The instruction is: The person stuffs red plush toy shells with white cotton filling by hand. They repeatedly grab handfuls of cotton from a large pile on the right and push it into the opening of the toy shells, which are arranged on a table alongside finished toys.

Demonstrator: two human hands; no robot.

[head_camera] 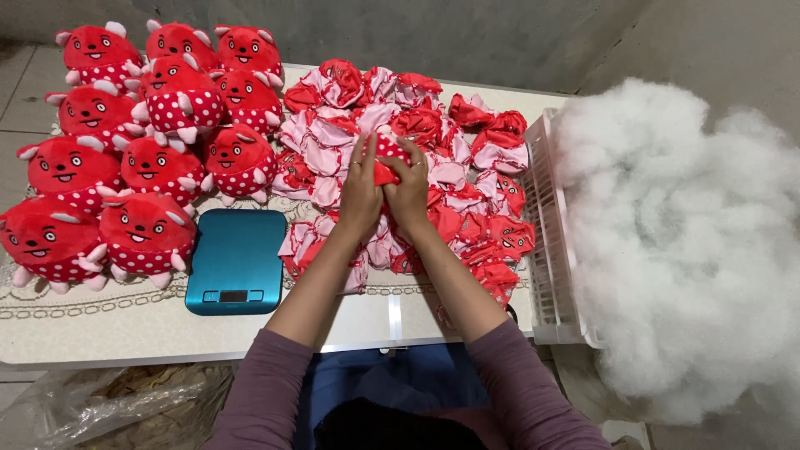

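I see both hands meeting over the middle of the pale surface [100, 329]. My left hand [360, 187] and right hand [410, 190] are closed together around one limp red plush skin with white polka dots [385, 150], lifted just above the heap of unstuffed red and pink plush skins [400, 158] that covers the centre of the surface. Both hands grip it narrowly, fingers curled into the fabric.

I judge the step in hand to be working this one empty skin open or turning it, ahead of filling. By my reading, the next move calls for finding the opening in the fabric and reaching right toward the big mound of white fluffy fibre filling [683, 242], which spills over the white slatted plastic crate [546, 242] at the surface's right edge.

To the left sits a teal flat digital kitchen scale [236, 260], and beyond it a cluster of finished round red plush toys with stitched faces and dotted bellies [142, 142], packed touching one another.

The skin's opening is hidden behind my fingers. The crate's inside is buried under filling. A crumpled clear plastic bag [92, 408] is cut off at the bottom left, its contents unclear.
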